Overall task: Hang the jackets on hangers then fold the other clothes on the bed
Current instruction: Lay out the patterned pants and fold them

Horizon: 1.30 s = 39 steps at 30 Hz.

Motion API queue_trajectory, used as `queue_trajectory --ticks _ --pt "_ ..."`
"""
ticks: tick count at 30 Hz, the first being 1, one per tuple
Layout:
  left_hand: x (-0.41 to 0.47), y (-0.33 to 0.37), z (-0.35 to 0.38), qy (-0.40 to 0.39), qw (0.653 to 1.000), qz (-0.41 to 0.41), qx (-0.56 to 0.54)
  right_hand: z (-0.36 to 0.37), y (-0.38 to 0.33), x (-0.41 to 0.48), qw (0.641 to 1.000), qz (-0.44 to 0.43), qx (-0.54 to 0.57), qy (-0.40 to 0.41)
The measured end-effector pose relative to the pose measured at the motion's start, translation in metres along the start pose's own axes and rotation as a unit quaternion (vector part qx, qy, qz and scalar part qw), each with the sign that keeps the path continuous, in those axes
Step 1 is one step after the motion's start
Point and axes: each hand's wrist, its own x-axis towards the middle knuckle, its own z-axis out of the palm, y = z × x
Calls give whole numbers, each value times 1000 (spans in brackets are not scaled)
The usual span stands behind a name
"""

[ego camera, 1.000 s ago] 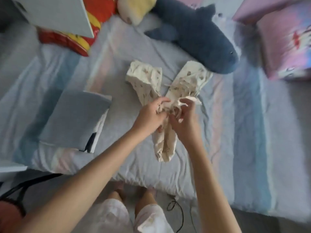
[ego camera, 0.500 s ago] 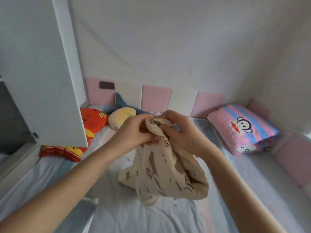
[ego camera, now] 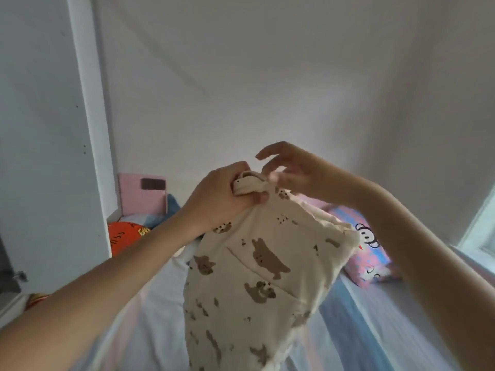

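Note:
A cream garment (ego camera: 257, 279) printed with brown bears hangs in the air in front of me, above the bed (ego camera: 160, 325). My left hand (ego camera: 217, 196) is clenched on the bunched top edge of the garment. My right hand (ego camera: 292, 170) is just to the right of that edge, with its upper fingers spread apart and its lower fingertips blurred against the fabric. The garment's lower part runs out of the bottom of the view. No hanger or jacket is in sight.
A white wardrobe door (ego camera: 53, 129) stands open at the left. An orange plush toy (ego camera: 126, 234) and a blue plush (ego camera: 174, 210) lie by the pink padded headboard (ego camera: 142, 191). A pink and blue cartoon pillow (ego camera: 367, 250) rests at the right, near a window (ego camera: 482, 231).
Both hands lifted the bear-print garment off the bed and raised it high. My view tilted up from the mattress to the wall. My right fingers have loosened and spread.

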Motion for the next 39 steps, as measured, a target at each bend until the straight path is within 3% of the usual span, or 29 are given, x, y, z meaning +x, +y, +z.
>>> queue_trajectory --ticks 2,4,8,10,12,14,17,20,23,25,27,31,35,37,39 --pt "10 -5 -4 32 999 15 -26 -16 8 -3 970 125 -166 -128" --pt "22 -11 -7 35 998 26 -40 -20 28 -3 919 189 -300 -173" --pt "42 -17 -14 19 999 32 1 -24 36 8 932 206 -293 -52" --pt "50 -17 -25 85 995 57 17 -34 25 15 925 131 -353 57" --pt "59 -18 -39 193 975 95 55 -43 18 21 898 66 -363 241" --pt "65 -21 -47 223 963 88 123 -46 21 30 887 81 -335 307" --pt "72 -20 -49 132 970 38 200 -43 27 39 895 134 -368 211" --pt "70 -17 -62 176 965 62 184 -48 19 36 893 76 -358 261" --pt "71 -13 -86 183 978 74 65 -56 9 29 932 -2 -164 324" --pt "72 -6 -89 148 988 42 28 -57 5 24 953 -24 31 300" --pt "67 0 -81 133 991 21 -12 -51 9 21 954 -24 158 255" --pt "58 29 -83 164 981 68 -77 -65 -2 20 934 -79 271 221" --pt "75 37 -93 119 985 71 -105 -92 -5 25 952 -78 228 187" --pt "90 20 -91 36 997 26 -61 -100 11 33 983 -1 82 161" --pt "100 -11 -76 -59 997 -38 16 -94 38 47 983 112 -77 120"
